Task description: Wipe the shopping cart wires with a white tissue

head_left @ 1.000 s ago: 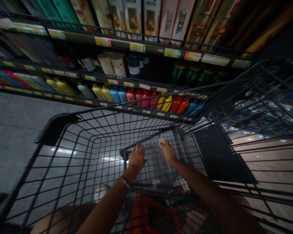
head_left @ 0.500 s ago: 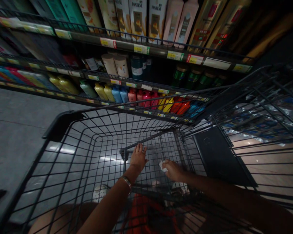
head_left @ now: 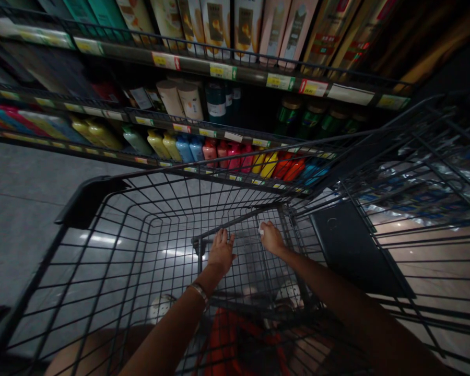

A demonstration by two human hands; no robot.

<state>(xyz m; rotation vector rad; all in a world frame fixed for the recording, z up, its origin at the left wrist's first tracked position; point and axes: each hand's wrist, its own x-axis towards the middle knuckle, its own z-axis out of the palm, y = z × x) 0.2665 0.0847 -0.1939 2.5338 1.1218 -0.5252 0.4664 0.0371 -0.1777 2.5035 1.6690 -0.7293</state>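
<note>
Both my hands are inside a dark wire shopping cart [head_left: 137, 261]. My left hand [head_left: 221, 253] has its fingers spread over the wire grid and holds nothing; a bracelet [head_left: 199, 293] is on that wrist. To its right, my right hand [head_left: 272, 238] is closed around a small white wad [head_left: 262, 228], perhaps paper or cloth, near the wires of the cart. Most of the wad is hidden by the fingers.
Beyond the cart, shelves [head_left: 188, 63] hold many bottles. A dark panel [head_left: 356, 245] is on the cart's right side, with shiny packages [head_left: 423, 193] past it. Something orange [head_left: 221, 339] lies below the wires.
My right hand has moved forward, away from me, with the white wad, less of which shows. My left hand has hardly moved. The shelves and cart have shifted slightly in view.
</note>
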